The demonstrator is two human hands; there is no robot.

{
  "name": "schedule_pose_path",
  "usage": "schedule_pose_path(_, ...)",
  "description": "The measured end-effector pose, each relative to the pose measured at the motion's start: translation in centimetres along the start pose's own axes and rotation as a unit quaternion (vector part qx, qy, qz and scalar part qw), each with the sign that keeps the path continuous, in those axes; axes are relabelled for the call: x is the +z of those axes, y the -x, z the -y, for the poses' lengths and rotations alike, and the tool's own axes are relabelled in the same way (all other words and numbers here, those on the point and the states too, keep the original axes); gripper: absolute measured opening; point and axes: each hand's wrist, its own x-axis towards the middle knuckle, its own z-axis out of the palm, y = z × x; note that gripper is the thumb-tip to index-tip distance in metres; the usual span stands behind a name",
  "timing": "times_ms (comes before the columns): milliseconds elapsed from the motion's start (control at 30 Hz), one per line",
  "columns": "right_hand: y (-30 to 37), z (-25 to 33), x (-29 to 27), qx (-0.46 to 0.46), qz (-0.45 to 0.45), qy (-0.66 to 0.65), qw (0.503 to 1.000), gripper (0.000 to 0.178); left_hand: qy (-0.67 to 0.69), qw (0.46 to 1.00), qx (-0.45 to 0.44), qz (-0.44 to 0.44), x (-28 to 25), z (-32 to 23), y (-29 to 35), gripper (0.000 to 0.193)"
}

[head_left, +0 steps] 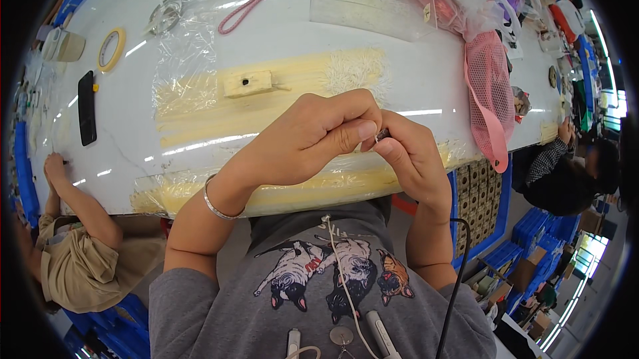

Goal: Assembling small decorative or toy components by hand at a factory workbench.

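My two hands meet above the near edge of the table. My left hand (pixel 303 136) is closed, thumb and forefinger pinched together; whatever lies between them is too small to make out. In a pinch of its own, my right hand (pixel 419 159) holds a small dark piece (pixel 383 134), with a tiny white bit showing beside it. The fingers hide most of the piece. Beyond my hands sits a pale block (pixel 259 85) with a dark hole in its face, lying on yellow tape (pixel 293 66) stuck to the table. Short white threads (pixel 359 74) are heaped to its right.
A clear plastic box (pixel 373 9) and a pink braided cord loop (pixel 249 6) lie farther back. A pink mesh bag (pixel 489 86) hangs over the right edge. At left are a black phone (pixel 86 107) and a tape roll (pixel 111 49). Other people sit at both sides.
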Motion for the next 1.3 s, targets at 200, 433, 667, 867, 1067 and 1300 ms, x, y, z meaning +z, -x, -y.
schedule_pose_path(200,-0.2,0.1,0.2,-0.016,-0.022,0.051,0.998,0.026,0.004,1.000,-0.013,-0.006,0.0,0.1,0.1,0.020)
schedule_pose_path(433,-0.3,0.4,0.4,-0.030,-0.045,0.092,0.994,0.025,0.029,0.999,-0.018,-0.004,0.0,0.2,0.1,0.020)
schedule_pose_path(667,-0.3,0.2,0.8,-0.031,-0.070,0.119,0.990,0.025,0.027,0.999,-0.029,-0.009,0.0,0.3,-0.1,0.021)
schedule_pose_path(867,-0.3,0.4,1.1,0.001,-0.069,0.041,0.997,0.020,0.077,0.996,-0.037,-0.017,-0.2,0.6,0.0,0.022)
schedule_pose_path(1067,-1.5,0.6,1.1,0.060,-0.165,0.018,0.984,0.014,0.400,0.907,-0.038,-0.121,-3.3,1.3,-0.9,0.022)
schedule_pose_path(1300,-3.9,-1.7,3.0,-0.015,-0.048,0.205,0.977,0.012,0.485,0.853,-0.048,-0.186,-5.4,2.0,-0.5,0.027)
